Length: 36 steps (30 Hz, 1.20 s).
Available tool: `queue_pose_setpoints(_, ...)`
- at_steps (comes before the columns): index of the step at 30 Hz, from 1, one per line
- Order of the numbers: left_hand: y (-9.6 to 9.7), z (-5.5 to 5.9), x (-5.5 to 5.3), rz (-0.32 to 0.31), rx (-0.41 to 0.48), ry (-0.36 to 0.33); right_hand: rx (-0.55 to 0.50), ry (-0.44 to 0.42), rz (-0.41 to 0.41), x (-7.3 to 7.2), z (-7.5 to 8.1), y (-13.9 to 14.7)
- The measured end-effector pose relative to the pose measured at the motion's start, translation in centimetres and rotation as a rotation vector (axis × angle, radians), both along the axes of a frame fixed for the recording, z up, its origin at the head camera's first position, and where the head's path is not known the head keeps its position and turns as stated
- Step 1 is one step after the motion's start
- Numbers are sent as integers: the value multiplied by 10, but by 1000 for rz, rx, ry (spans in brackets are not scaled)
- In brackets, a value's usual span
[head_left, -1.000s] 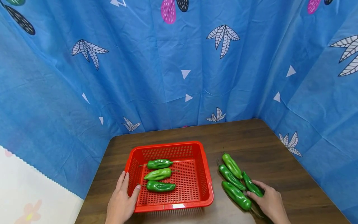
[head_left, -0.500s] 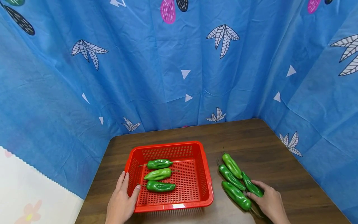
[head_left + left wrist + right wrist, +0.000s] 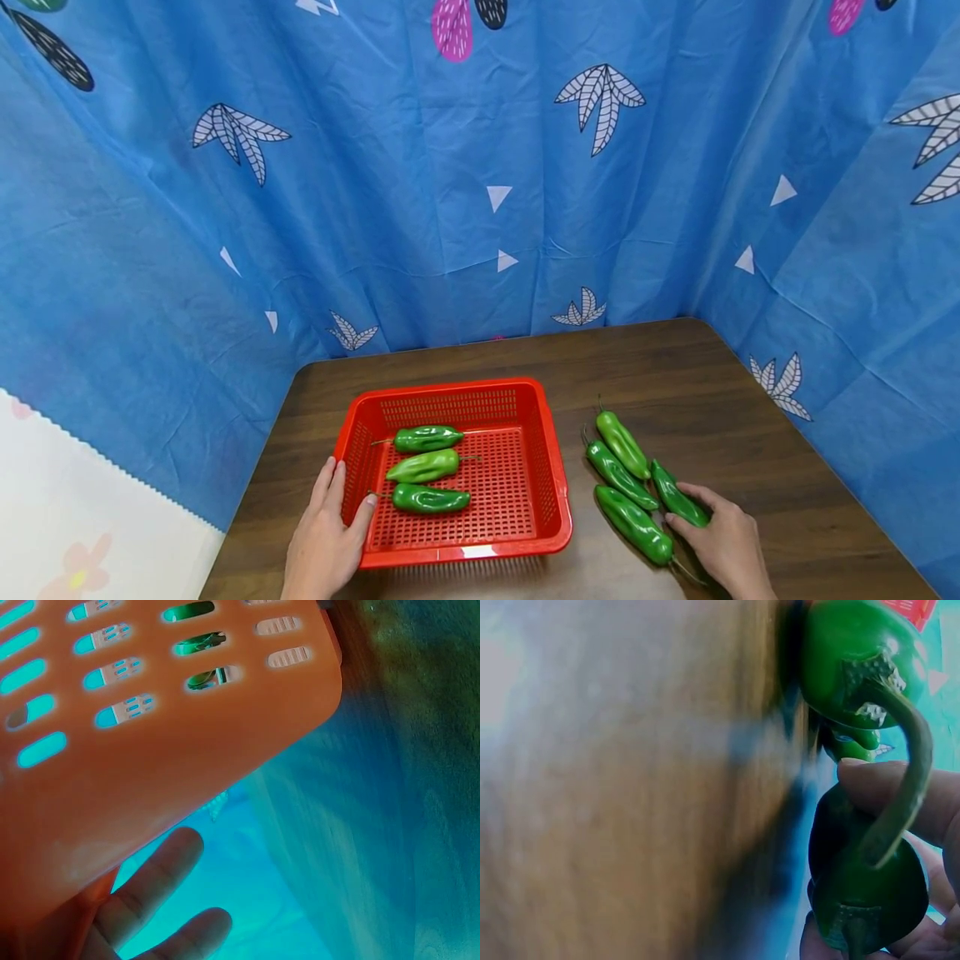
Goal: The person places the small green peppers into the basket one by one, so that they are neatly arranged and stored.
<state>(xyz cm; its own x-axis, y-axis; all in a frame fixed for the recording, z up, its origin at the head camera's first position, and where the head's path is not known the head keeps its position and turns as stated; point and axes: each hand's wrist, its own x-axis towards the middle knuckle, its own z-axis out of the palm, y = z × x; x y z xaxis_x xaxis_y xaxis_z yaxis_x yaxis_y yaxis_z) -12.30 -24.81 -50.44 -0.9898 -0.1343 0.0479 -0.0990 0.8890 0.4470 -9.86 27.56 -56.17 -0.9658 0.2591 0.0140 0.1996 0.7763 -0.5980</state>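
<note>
My left hand [image 3: 326, 533] grips the left rim of a red plastic basket [image 3: 555, 492], thumb over the rim and fingers along the outside wall. Inside the basket lie a dark green pepper [image 3: 427, 439], a lighter green pepper [image 3: 423, 467] and another dark green pepper [image 3: 431, 499], side by side. At the right, my right hand [image 3: 726, 537] pinches a dark green pepper [image 3: 677, 495] between thumb and fingers; the right wrist view shows this pepper [image 3: 877, 900] stem end first. Just left of it, a large green pepper [image 3: 636, 525] lies with its stem toward me.
Two more peppers lie beyond the large one: a dark green pepper [image 3: 618, 473] and a lighter green pepper [image 3: 622, 443]. All are on a brown wooden table [image 3: 600, 354]. A blue patterned curtain [image 3: 465, 208] surrounds its back and sides.
My right hand and the pepper it pinches have shifted very slightly to the right, away from the neighbouring peppers. The left hand and the basket stay in place.
</note>
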Motion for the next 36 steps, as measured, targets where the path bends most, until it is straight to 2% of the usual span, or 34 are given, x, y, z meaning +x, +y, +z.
queue_pose_setpoints(5,1,0,0,-1,1,9,-15,21,-23,0,2,1)
queue_pose_setpoints(14,3,0,-3,1,-1,14,-32,81,-27,0,16,2)
queue_pose_setpoints(18,2,0,-2,2,-5,11,-16,130,-36,-1,18,1)
queue_pose_setpoints(23,1,1,0,3,-6,10,23,233,-44,-6,25,-1)
queue_pose_setpoints(29,1,2,-3,-4,-11,11,59,360,-17,-17,41,-3)
queue_pose_setpoints(36,-1,0,-1,2,-3,-22,58,443,19,-27,59,-8)
